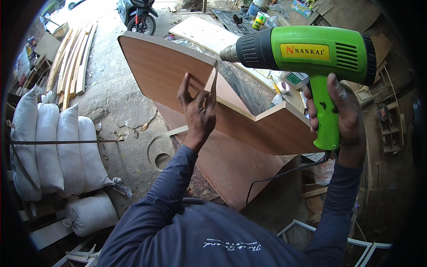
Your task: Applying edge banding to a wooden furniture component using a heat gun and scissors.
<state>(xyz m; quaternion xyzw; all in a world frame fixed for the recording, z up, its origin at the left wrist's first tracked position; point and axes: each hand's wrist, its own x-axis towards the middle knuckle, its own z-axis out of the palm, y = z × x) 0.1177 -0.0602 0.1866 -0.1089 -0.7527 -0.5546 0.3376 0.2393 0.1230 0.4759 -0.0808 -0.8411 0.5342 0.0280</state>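
In my right hand [344,111] is a green and black heat gun [307,49], gripped by its handle. Its metal nozzle points left, close to the cut corner of a wood-grain panel [164,66]. That panel stands on edge and has a notch cut into its upper side. A thin, loose strip of edge banding [214,80] curves down from the corner below the nozzle. My left hand [199,109] pinches the strip's lower end, with the index finger raised along the panel's face. A black cord [284,175] trails from the gun's handle.
Beneath the panel lies a reddish-brown board [235,164]. White filled sacks [58,147] stand at the left, with long timber strips [73,58] on the ground behind them. A roll of tape [283,86] and a white container [297,79] sit beyond the panel. A motorbike [138,15] is parked far off.
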